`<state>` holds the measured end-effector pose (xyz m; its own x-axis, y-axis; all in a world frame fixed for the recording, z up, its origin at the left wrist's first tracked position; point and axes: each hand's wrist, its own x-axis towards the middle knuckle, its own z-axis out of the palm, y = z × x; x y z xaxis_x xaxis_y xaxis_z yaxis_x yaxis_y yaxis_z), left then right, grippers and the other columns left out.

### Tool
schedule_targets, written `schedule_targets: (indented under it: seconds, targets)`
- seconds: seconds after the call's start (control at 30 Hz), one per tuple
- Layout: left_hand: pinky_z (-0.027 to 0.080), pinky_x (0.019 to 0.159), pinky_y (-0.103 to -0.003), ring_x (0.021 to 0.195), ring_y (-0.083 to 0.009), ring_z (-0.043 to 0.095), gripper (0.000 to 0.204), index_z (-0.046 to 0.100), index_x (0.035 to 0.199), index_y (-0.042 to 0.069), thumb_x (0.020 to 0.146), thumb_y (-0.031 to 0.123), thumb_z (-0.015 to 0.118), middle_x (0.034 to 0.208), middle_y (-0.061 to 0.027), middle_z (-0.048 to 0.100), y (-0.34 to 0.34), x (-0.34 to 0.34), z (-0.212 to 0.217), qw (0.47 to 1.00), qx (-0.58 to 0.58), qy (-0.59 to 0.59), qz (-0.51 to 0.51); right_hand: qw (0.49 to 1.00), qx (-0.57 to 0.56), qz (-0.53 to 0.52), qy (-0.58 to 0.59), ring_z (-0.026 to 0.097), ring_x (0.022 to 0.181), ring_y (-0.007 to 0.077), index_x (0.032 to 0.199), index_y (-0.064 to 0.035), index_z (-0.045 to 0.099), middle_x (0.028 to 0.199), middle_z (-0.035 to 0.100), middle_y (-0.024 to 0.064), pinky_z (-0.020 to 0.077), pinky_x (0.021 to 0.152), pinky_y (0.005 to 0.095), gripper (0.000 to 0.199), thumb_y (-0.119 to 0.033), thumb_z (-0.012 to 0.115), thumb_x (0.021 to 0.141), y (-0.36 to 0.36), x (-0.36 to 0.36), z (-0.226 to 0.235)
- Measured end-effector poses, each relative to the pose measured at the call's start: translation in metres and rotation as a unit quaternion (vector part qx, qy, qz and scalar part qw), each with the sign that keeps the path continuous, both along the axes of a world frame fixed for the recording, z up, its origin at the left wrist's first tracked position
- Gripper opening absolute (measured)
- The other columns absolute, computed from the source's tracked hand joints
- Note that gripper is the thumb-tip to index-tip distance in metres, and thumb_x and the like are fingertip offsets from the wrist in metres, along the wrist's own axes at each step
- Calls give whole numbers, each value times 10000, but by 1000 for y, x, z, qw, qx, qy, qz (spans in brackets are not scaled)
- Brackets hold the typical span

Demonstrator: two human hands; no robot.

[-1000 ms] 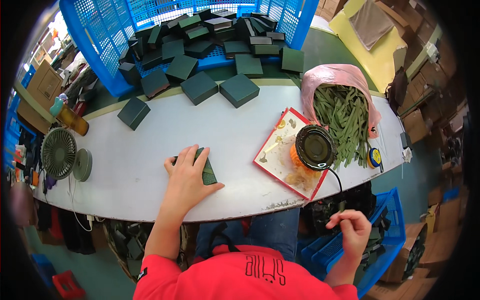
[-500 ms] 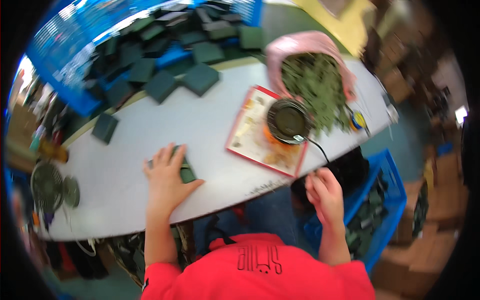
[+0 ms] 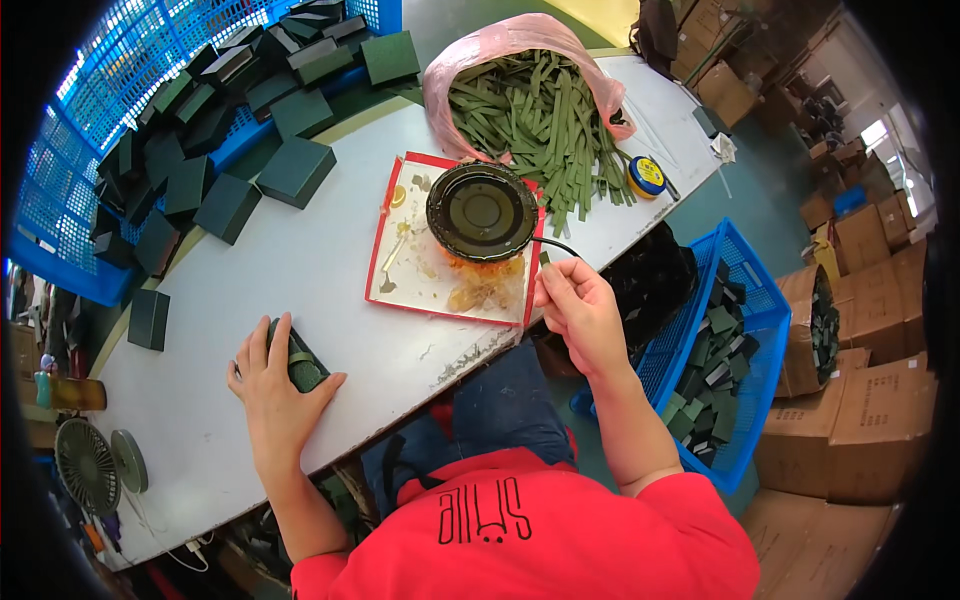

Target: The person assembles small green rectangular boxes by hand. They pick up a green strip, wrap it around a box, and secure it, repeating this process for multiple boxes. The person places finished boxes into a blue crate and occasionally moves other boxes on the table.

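My left hand (image 3: pixel 272 390) is closed around a small dark green box (image 3: pixel 305 372) lying on the white table, fingers over its far side and thumb at its near edge. A green band-like piece shows on the box's upper face; the rest is under my hand. At the right edge of a red-rimmed board (image 3: pixel 452 314), my right hand (image 3: pixel 588 318) pinches thumb and fingers together; whatever is between them is too small to make out. On the board stands a round black pot (image 3: pixel 482 210) with a cord and amber residue around it.
Green strips (image 3: pixel 540 115) spill from a pink plastic bag (image 3: pixel 480 45) beside a round yellow-and-blue tin (image 3: pixel 646 176). Dark boxes (image 3: pixel 297 170) crowd a blue crate (image 3: pixel 60 200) at far left. Another blue crate (image 3: pixel 770 340) stands low right. A small fan (image 3: pixel 88 465) sits at left.
The whole view has turned and shifted, sharpening from blur. My left hand stays on the box. My right hand has come up slightly along the board's right edge, still pinched.
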<state>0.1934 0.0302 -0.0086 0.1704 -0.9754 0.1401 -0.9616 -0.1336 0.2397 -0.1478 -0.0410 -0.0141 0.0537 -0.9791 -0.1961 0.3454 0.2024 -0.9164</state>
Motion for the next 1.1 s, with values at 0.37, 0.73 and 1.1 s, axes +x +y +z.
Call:
schedule_targets:
  seconds: [0.37, 0.73, 1.1]
  targets:
    - [273, 1116, -531, 1359, -325, 423, 905, 555, 1424, 120, 614, 334, 898, 1486, -128, 490, 0, 0, 1, 999, 7, 32, 6, 998, 4, 15, 53, 363, 489, 2, 912, -57, 625, 698, 609, -19, 246, 446, 193, 199, -232, 669, 995, -26, 6, -5]
    - [293, 1107, -508, 1354, -315, 430, 915, 547, 1433, 123, 609, 302, 902, 1488, -117, 491, -1, -1, 1, 1000, 6, 27, 6, 998, 47, 37, 0, 343, 479, 14, 865, -75, 599, 662, 571, -24, 229, 441, 205, 187, -202, 672, 982, -31, 5, -9]
    - [353, 1110, -467, 1307, -369, 490, 1075, 493, 1452, 46, 529, 357, 950, 1405, -154, 554, -3, -8, 6, 953, -91, 233, -174, 995, -72, 67, -26, 490, 612, 39, 951, -44, 584, 789, 613, 20, 366, 542, 194, 98, -117, 611, 1010, 16, 17, 5]
